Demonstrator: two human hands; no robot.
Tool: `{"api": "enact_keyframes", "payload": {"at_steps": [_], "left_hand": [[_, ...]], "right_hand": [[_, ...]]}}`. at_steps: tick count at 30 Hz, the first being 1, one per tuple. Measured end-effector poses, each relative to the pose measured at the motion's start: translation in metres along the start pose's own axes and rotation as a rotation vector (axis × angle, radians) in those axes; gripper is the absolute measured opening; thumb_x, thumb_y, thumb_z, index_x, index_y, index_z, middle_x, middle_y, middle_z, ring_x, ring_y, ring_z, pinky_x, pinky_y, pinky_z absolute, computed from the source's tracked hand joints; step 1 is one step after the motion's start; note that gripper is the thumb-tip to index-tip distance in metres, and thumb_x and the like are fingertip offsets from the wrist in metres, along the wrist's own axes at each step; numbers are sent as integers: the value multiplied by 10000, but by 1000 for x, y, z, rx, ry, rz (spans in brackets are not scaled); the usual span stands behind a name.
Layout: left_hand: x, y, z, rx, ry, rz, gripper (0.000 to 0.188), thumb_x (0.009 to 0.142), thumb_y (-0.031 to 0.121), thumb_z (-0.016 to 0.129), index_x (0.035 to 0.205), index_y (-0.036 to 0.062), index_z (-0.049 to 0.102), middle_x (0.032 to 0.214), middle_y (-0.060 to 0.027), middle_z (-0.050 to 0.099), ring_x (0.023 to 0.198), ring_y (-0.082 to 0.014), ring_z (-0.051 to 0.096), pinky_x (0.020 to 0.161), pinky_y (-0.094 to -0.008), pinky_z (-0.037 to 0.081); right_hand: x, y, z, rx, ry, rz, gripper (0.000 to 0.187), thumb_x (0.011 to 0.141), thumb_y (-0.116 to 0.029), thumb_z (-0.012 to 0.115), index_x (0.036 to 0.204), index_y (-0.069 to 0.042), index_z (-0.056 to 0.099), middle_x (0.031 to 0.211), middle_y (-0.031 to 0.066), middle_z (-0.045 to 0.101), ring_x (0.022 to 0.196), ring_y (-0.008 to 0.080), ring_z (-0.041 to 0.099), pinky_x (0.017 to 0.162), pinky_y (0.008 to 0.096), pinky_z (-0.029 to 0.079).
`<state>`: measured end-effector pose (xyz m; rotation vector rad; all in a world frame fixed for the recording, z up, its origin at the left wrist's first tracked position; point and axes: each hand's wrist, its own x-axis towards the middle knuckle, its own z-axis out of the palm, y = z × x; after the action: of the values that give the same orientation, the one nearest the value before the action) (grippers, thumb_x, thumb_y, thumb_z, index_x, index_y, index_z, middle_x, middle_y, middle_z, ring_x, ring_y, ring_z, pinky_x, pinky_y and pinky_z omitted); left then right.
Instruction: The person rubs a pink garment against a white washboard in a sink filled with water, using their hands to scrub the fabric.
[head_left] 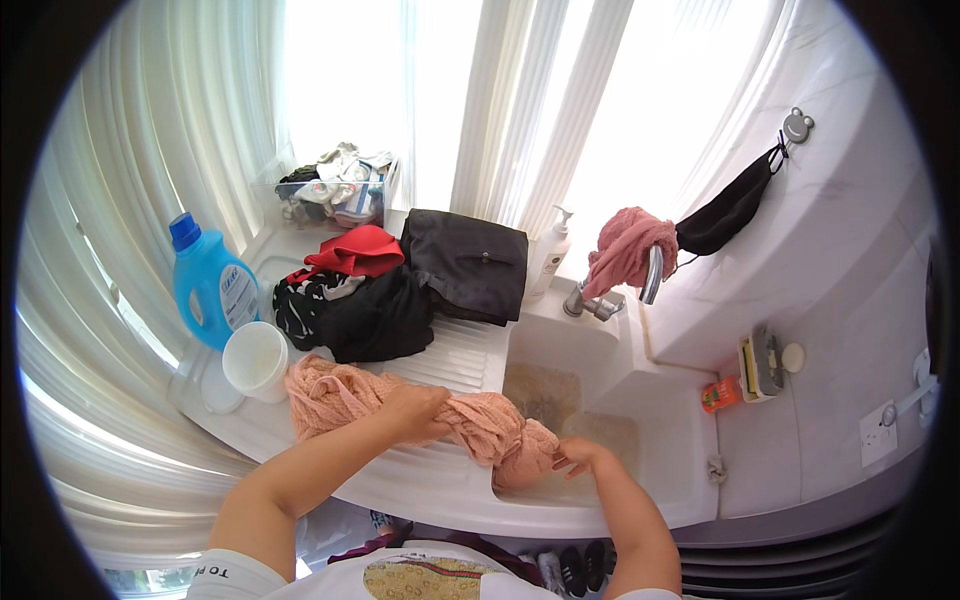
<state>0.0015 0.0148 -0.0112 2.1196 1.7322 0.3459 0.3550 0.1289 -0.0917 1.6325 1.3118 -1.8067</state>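
Note:
A long peach towel [480,425], bunched and twisted, stretches from the ribbed drainboard over the left rim of the white sink [665,470]. My left hand [415,412] is closed around its middle. At the towel's right end, above the basin, my right hand [577,455] has its fingers apart and their tips against or just beside the cloth. Cloudy, brownish water [610,435] lies in the basin, and the towel's lower end hangs at its near left corner. Whether that end touches the water is hard to see.
Dark folded clothes [465,265], a black garment [375,320] and red cloth [360,250] cover the drainboard's back. A blue detergent bottle [210,280] and white tub [255,358] stand left. A pink towel [630,245] drapes the faucet [652,275]; a pump bottle [550,255] stands behind.

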Motion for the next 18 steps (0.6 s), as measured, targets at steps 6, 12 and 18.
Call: {"api": "enact_keyframes", "payload": {"at_steps": [6,12,18], "left_hand": [[11,54,-15,-635,221,46,358,717,225,702,985,-11,665,841,-155,688,772,-259,663,710,-351,508],[22,30,-69,-882,182,-126,419,731,226,695,1046,-47,658,865,-129,693,785,-169,638,725,-306,509],[6,-53,-8,-330,430,-155,433,804,206,630,1208,52,610,1028,-168,630,967,-312,591,909,-382,463]], "right_hand": [[-40,-60,56,-470,450,-1114,898,655,-203,826,1423,-63,384,1385,149,484,1289,282,464,1079,386,366],[-81,-125,87,297,174,-1074,890,638,-21,794,1418,-29,365,1292,110,542,1207,201,512,1030,347,404],[-17,-153,125,-173,623,-1107,504,751,-120,736,1223,-18,594,1162,137,632,999,251,616,896,360,484]]}}
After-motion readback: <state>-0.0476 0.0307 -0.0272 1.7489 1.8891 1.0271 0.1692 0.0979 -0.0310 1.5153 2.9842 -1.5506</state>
